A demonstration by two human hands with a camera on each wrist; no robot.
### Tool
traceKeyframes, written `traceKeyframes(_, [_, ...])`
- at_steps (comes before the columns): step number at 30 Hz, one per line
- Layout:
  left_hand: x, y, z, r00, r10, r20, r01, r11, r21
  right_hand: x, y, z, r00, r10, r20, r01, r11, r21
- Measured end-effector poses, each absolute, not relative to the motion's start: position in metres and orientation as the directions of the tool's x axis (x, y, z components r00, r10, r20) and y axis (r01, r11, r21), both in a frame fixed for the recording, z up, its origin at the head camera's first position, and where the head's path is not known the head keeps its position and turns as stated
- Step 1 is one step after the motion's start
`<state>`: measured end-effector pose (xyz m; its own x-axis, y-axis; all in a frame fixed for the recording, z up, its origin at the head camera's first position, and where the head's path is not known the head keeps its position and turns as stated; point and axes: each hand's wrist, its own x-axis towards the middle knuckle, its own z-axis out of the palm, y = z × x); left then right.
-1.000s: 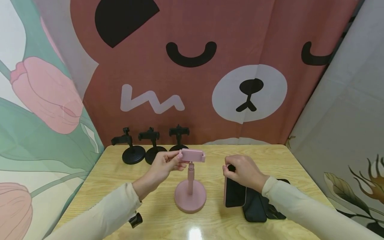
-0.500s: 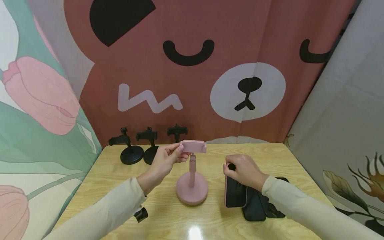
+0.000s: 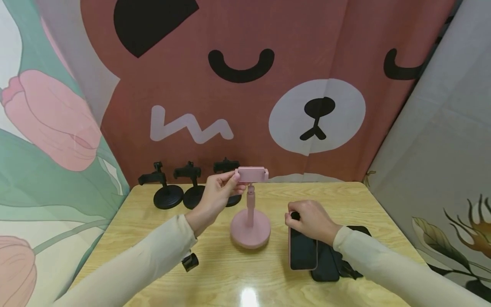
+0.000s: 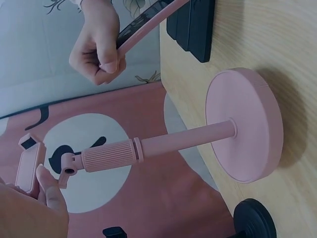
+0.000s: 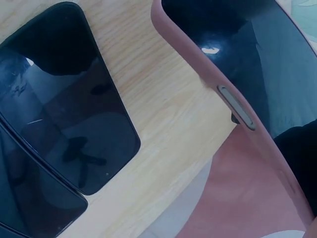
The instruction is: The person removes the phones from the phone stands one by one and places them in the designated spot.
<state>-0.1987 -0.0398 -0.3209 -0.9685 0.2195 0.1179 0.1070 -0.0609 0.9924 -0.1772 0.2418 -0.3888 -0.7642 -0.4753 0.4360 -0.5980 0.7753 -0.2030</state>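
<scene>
My left hand (image 3: pixel 215 194) pinches the left end of the clamp on a pink phone stand (image 3: pixel 250 230), thumb in front. The stand has a round base and a ribbed neck, plain in the left wrist view; whether the base touches the table I cannot tell. To its right, my right hand (image 3: pixel 314 219) grips the top end of a phone in a pink case (image 3: pixel 303 251), dark screen showing. That phone is held above the table, apart from the stand. In the right wrist view, the phone's pink edge (image 5: pixel 237 101) and side button show close up.
Several dark phones (image 3: pixel 326 264) lie side by side under my right forearm. Three black phone stands (image 3: pixel 168 197) line the back left of the wooden table (image 3: pixel 215 277). Behind hangs a bear-print cloth (image 3: pixel 245 123), with patterned curtains at both sides.
My left hand has moved the pink stand away toward the back and slightly right. My right hand stays nearly in place, still gripping the pink-cased phone.
</scene>
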Motion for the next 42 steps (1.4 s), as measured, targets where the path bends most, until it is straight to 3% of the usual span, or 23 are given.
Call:
traceKeyframes(17, [-0.216, -0.019, -0.313, -0.967, 0.218, 0.133, 0.115, -0.090, 0.989, -0.174, 0.244, -0.409, -0.815, -0.449, 0.365, -0.550, 0.799, -0.245])
traceKeyframes(42, [-0.243, 0.002, -0.303, -0.986, 0.121, 0.115, 0.101, -0.113, 0.988, -0.174, 0.230, -0.421, -0.813, -0.487, 0.320, -0.568, 0.786, -0.244])
